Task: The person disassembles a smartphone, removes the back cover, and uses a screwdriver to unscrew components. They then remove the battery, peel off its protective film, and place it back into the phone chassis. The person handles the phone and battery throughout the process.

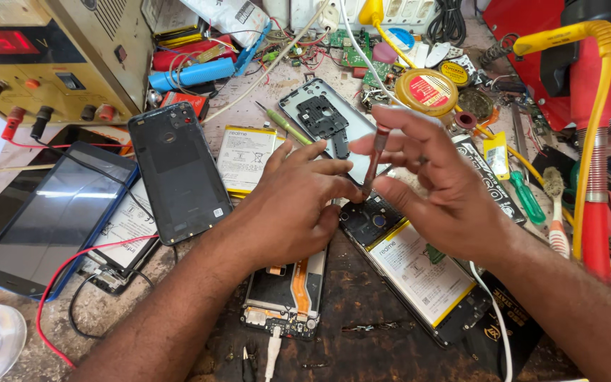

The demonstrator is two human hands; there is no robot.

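Screwdriver, dark red handle, pinched upright between right hand thumb and fingers, above opened phone at near centre of tabletop. Left hand curled loosely, fingertips touching screwdriver tip, resting on phone. Second opened phone with battery just right. Black back cover left.

Your right hand pinches a dark red screwdriver upright, its tip meeting your left hand over an opened phone (battery out) mid-surface; a black back cover lies left.
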